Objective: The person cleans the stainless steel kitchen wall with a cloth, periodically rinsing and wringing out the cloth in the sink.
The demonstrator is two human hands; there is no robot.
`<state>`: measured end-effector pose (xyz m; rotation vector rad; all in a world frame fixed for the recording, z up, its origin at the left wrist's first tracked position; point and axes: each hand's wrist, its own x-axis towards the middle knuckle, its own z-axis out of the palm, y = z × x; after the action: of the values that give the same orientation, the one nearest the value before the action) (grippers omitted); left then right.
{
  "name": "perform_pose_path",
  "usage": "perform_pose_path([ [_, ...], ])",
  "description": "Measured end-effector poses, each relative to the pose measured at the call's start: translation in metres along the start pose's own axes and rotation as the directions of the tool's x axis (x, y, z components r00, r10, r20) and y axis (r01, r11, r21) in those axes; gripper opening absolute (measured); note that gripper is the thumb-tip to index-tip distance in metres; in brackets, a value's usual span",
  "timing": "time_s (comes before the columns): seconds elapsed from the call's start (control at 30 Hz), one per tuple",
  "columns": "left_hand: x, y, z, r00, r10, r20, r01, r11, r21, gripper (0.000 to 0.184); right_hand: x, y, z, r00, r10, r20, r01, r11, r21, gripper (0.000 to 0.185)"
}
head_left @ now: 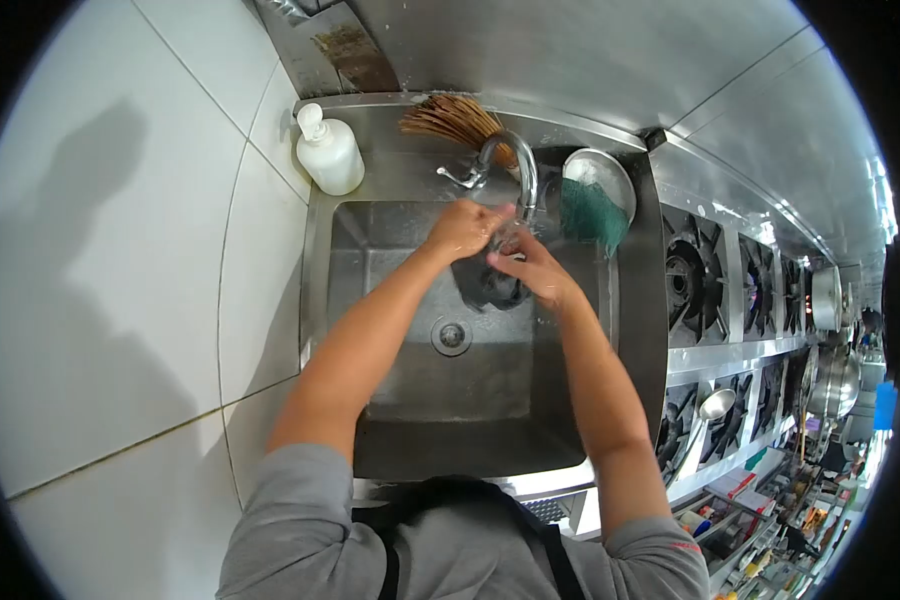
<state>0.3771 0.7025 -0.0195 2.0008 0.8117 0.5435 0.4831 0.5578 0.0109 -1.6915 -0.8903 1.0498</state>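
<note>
Both of my hands are together under the curved faucet (527, 170), with what looks like water running between them. My left hand (462, 230) points at the spout, its fingers partly smeared and hidden by the water. My right hand (538, 268) faces it from the other side, thumb and fingers apart, and I see nothing held in it. Below them a dark patch shows in the metal sink (410, 385); whether it is a shadow or an object I cannot tell. The faucet lever (457, 178) sticks out to the left.
A white pump bottle (331, 155) stands at the sink's back left corner. A bundled-stick brush (455, 118) lies behind the faucet. At right, a metal bowl (595, 165) holds green netting (592, 212). Gas burners (692, 275) and a ladle (717, 404) lie further right.
</note>
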Motion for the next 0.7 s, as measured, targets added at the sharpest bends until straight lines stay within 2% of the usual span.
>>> perform_pose_path([
  [0.03,-0.007,0.014,-0.005,0.973,0.029,0.230,-0.002,0.993,-0.119,0.054,-0.001,-0.005,-0.001,1.000,0.003,-0.003,-0.003,1.000,0.008,0.038],
  [0.07,-0.012,0.024,-0.010,0.963,-0.035,0.267,0.073,0.988,-0.133,0.052,0.001,-0.010,-0.003,0.998,-0.001,0.069,0.017,0.971,-0.240,0.037],
  [0.1,-0.017,0.014,-0.002,0.963,-0.029,0.268,0.066,0.989,-0.131,0.052,0.004,-0.015,-0.006,0.990,0.011,0.138,0.056,0.879,-0.474,0.037],
  [0.13,-0.021,-0.002,0.010,0.950,0.072,0.304,0.046,0.931,-0.363,0.051,0.011,-0.011,-0.006,0.996,0.049,-0.070,-0.081,0.802,-0.592,0.037],
  [0.17,-0.023,-0.017,0.020,0.933,0.179,0.311,0.035,0.817,-0.576,0.056,0.009,-0.020,-0.011,0.997,0.039,-0.071,-0.074,0.798,-0.599,0.037],
  [0.2,-0.028,-0.027,0.026,0.935,0.185,0.302,0.026,0.815,-0.579,0.056,0.001,-0.033,-0.018,0.996,0.055,-0.072,-0.079,0.921,-0.381,0.033],
  [0.23,-0.035,-0.037,0.030,0.878,0.078,0.473,0.111,0.927,-0.359,0.056,-0.004,-0.039,-0.023,0.995,0.074,-0.064,-0.082,0.987,-0.139,0.030],
  [0.27,-0.035,-0.042,0.021,0.840,0.002,0.542,0.148,0.961,-0.232,0.057,0.000,-0.021,-0.024,0.996,0.069,-0.061,-0.077,0.987,-0.140,0.030],
  [0.3,-0.036,-0.046,0.013,0.793,-0.074,0.604,0.167,0.981,-0.099,0.059,0.007,0.011,-0.021,0.989,0.105,-0.106,-0.059,0.926,0.373,0.028],
  [0.33,-0.033,-0.040,-0.009,0.775,-0.147,0.614,0.205,0.978,-0.024,0.057,0.011,0.030,-0.017,0.980,0.160,-0.121,-0.004,0.621,0.784,0.027],
  [0.37,-0.027,-0.033,-0.026,0.760,-0.217,0.613,0.235,0.971,0.052,0.056,0.013,0.032,-0.013,0.982,0.151,-0.112,-0.007,0.622,0.783,0.027],
  [0.4,-0.027,-0.029,-0.032,0.766,-0.221,0.604,0.237,0.970,0.054,0.056,0.014,0.033,-0.008,0.980,0.189,-0.067,-0.017,0.411,0.912,0.029],
  [0.43,-0.031,-0.023,-0.034,0.841,-0.006,0.542,0.294,0.844,-0.448,0.047,0.016,0.035,-0.003,0.975,0.220,-0.012,-0.027,0.173,0.985,0.031],
  [0.47,-0.037,-0.017,-0.033,0.915,0.145,0.376,0.263,0.493,-0.829,0.039,0.021,0.035,0.008,0.975,0.221,-0.007,-0.032,0.171,0.985,0.031],
  [0.5,-0.042,-0.008,-0.026,0.914,0.141,0.380,0.267,0.497,-0.826,0.039,0.027,0.034,0.027,0.940,0.341,0.000,-0.072,0.199,0.977,0.033],
  [0.57,-0.046,0.017,0.004,0.994,0.019,0.112,0.067,0.693,-0.718,0.028,0.041,0.031,0.051,0.830,0.558,-0.013,-0.151,0.247,0.957,0.038],
  [0.6,-0.052,0.028,0.022,0.993,0.022,0.113,0.067,0.690,-0.720,0.028,0.048,0.041,0.050,0.829,0.559,-0.018,-0.148,0.250,0.957,0.038],
  [0.63,-0.060,0.038,0.039,0.972,0.170,-0.163,-0.219,0.907,-0.359,0.029,0.060,0.064,0.051,0.916,0.399,0.042,-0.159,0.266,0.951,0.038],
  [0.67,-0.065,0.040,0.046,0.853,0.398,-0.337,-0.379,0.917,0.125,0.034,0.072,0.095,0.054,0.968,0.227,0.110,-0.173,0.282,0.944,0.038],
  [0.7,-0.065,0.035,0.042,0.857,0.391,-0.336,-0.371,0.920,0.124,0.034,0.082,0.125,0.059,0.983,0.050,0.177,-0.184,0.297,0.937,0.038],
])
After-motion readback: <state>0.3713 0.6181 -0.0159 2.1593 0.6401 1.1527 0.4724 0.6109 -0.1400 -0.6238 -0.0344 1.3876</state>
